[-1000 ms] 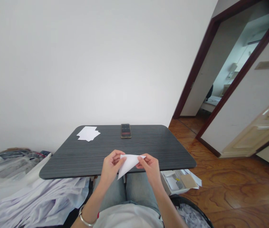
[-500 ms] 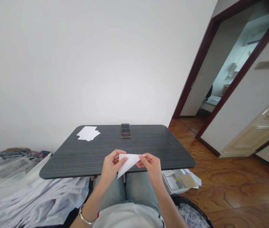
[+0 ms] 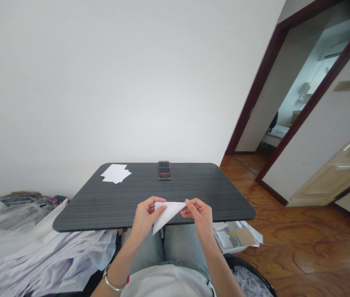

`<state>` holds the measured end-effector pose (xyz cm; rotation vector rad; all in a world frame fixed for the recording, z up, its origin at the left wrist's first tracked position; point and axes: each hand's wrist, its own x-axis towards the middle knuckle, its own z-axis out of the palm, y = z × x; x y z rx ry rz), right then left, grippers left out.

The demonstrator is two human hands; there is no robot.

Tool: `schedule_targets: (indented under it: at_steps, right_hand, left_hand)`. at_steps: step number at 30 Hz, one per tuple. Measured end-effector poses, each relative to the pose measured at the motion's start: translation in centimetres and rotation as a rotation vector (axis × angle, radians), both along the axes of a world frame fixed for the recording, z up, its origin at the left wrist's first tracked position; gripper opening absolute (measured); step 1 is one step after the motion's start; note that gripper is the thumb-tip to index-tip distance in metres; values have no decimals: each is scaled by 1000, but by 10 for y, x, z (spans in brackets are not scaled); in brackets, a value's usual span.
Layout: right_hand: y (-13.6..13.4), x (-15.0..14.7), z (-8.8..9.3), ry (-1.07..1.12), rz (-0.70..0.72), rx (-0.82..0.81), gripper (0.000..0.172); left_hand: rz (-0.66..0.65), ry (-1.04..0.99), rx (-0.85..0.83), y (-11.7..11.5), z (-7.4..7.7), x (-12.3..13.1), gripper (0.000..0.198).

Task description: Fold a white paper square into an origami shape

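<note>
A white sheet of paper (image 3: pixel 168 212), folded into a triangle, is held up over the near edge of the dark table (image 3: pixel 193 185). My left hand (image 3: pixel 147 214) pinches its left corner, thumb on the front face and fingers behind. At the right tip, my right hand (image 3: pixel 199 212) grips the paper between thumb and index finger, the other fingers curled. One point of the triangle hangs downward near my left thumb. The back of the paper is hidden from me.
Several white paper sheets (image 3: pixel 115 173) lie at the table's far left, and a phone (image 3: pixel 164 170) stands at the back centre. Below right are a box of papers (image 3: pixel 232 249) and a black bin (image 3: pixel 252 282). White cloth (image 3: pixel 57 264) is heaped at lower left.
My right hand has shifted slightly to the right, its thumb and finger now at the paper's tip. My left hand keeps its hold. The whole view has shifted a little.
</note>
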<state>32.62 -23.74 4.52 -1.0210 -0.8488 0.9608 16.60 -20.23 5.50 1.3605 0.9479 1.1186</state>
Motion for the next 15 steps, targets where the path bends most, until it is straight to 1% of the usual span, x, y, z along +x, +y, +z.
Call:
schedule_targets:
  at_steps: [6, 9, 12, 15]
  right_hand:
    - [1, 0, -2, -5, -19, 14, 24]
    - [1, 0, -2, 37, -10, 3, 26]
    - [2, 0, -3, 71, 29, -6, 31]
    - [4, -1, -6, 10, 110, -19, 29]
  left_hand:
    - [-25, 1, 10, 0, 0, 1, 23]
    - [-24, -10, 19, 1, -1, 0, 21]
    - [-17, -21, 18, 2, 0, -1, 21]
    - [6, -27, 17, 2, 1, 0, 21]
